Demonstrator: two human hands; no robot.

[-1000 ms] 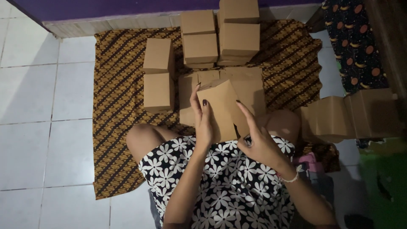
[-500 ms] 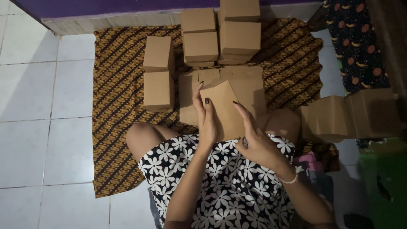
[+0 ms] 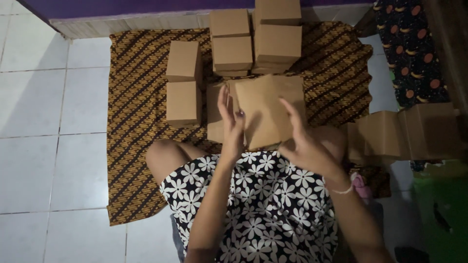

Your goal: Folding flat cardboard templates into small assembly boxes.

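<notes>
Cardboard box blank [image 3: 265, 112] looks light, thin and bendy; left hand [image 3: 230, 127] and right hand [image 3: 304, 143] pinch its side edges, best there.

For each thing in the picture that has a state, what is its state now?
flat cardboard piece: unfolded, held up between both hands
left hand: fingers straight, pressed on the piece's left edge
right hand: fingers spread, gripping the piece's right side
folded boxes: closed, two side by side on the patterned cloth
stacked boxes: closed, piled near the wall
flat cardboard pile: unfolded, at the right
</notes>
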